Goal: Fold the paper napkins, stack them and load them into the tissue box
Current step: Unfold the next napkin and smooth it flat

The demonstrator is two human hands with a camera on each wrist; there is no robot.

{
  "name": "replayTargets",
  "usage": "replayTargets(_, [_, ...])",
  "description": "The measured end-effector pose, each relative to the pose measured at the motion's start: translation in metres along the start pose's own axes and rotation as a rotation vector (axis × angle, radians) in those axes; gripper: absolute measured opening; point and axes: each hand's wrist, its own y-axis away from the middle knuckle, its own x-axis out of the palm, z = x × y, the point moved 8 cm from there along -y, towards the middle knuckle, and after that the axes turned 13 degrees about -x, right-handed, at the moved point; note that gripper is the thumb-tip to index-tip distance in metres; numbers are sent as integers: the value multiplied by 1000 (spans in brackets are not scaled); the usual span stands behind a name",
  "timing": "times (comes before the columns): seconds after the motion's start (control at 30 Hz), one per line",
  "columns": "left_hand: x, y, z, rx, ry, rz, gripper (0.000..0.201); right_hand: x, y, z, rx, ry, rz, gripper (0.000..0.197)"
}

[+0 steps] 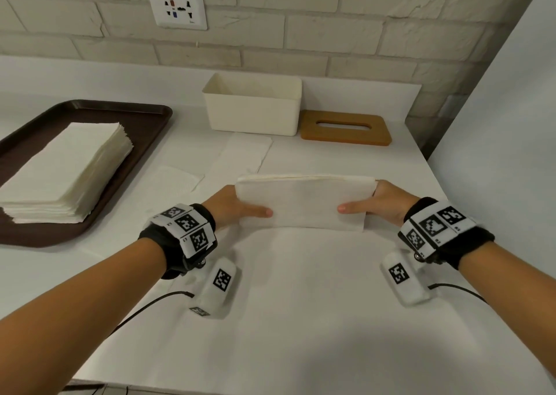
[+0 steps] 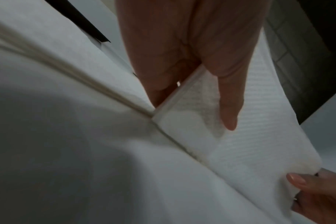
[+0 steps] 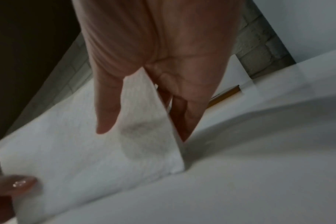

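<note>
A small stack of folded white napkins (image 1: 304,202) stands on its long edge on the white table, tilted toward me. My left hand (image 1: 240,206) grips its left end, thumb on the near face and fingers behind. My right hand (image 1: 373,202) grips the right end the same way. The left wrist view shows the folded napkins (image 2: 230,144) pinched between thumb and fingers; the right wrist view shows the same napkin stack (image 3: 86,159). The open cream tissue box (image 1: 252,109) sits beyond, its wooden slotted lid (image 1: 346,128) lying beside it on the right.
A brown tray (image 1: 144,124) at the left carries a thick pile of unfolded napkins (image 1: 69,166). Loose single napkins (image 1: 240,154) lie flat between the box and my hands. A white wall (image 1: 511,124) bounds the table on the right, a brick wall behind.
</note>
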Motion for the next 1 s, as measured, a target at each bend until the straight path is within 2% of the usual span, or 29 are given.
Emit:
replayTargets(0.07, [3,-2,1,-20,-38,18,76,-2,-1,2,7,21,-4,27])
replayTargets(0.2, [-16,8,-37,64,-13,-85,30,-18,-3,23,-63,33,-40,18])
replayTargets(0.27, [-23,22,-70,171,86,-95,23,-23,-3,31,-97,63,-47,19])
replayTargets(0.4, [-14,39,-129,355,255,-66,30,-22,-3,36,-129,100,-93,34])
replayTargets(0.47, [0,42,-145,391,332,-18,38,-20,-3,36,-136,87,-130,41])
replayTargets(0.6, [35,22,-127,275,350,87,44,-10,-4,27,-108,-31,-172,46])
replayTargets(0.73, [60,7,-97,175,341,174,35,-5,-6,29,-131,-54,-192,47])
replayTargets(0.9, [58,8,-116,251,412,206,36,-14,-8,54,-223,-90,-226,44])
replayTargets(1.0, [59,8,-113,277,390,218,41,-16,-6,53,-220,-99,-237,48])
